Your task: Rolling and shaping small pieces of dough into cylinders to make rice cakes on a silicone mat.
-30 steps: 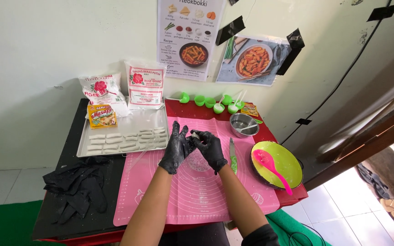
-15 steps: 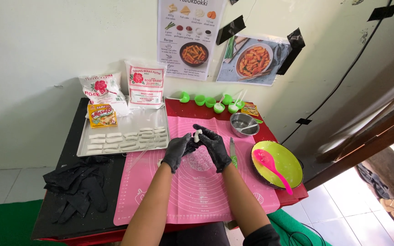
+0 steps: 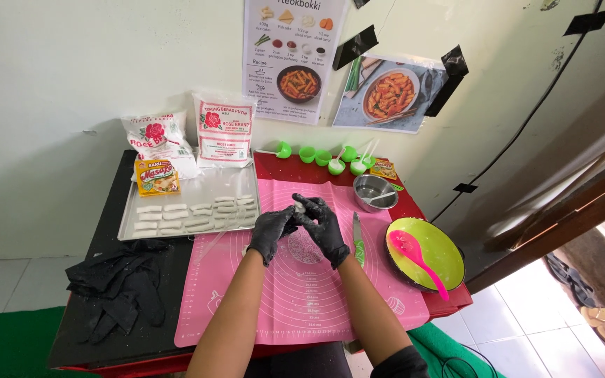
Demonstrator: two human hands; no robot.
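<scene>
Pale wall at 12 o'clock w/ two food posters taped up, one a recipe sheet (image 3: 294, 59), one a dish photo (image 3: 388, 94). Below it a tabletop (image 3: 110, 238), dark on the 9 o'clock side, red toward 3 o'clock. Pink baking mat (image 3: 295, 294) lies at center.

Both hands in black gloves, meeting just above the mat's upper middle. Left hand (image 3: 272, 231) and right hand (image 3: 323, 227) are curled in toward each other, fingertips pinching a small white dough piece (image 3: 300, 208) between them; it's mostly hidden by the fingers, so shape can't be told. Neither hand is fully closed, fingers bent around the piece.

At 10 o'clock from the hands: metal tray (image 3: 204, 185) w/ rows of short white dough sticks (image 3: 194, 215). Behind the tray, two white flour bags (image 3: 224, 131) lean on the wall, plus a small yellow seasoning packet (image 3: 157, 176).

At 3 o'clock, just beside the right hand: knife (image 3: 357, 238) w/ green handle on the mat's edge. Further out, green plate (image 3: 428, 252) w/ a pink spatula (image 3: 418, 257) resting in it. At 1 o'clock: small steel bowl (image 3: 374, 192) w/ a spoon inside, and a row of green measuring cups (image 3: 323, 157) along the wall.

At 8 o'clock: heap of black gloves (image 3: 120, 290) on the dark part.
</scene>
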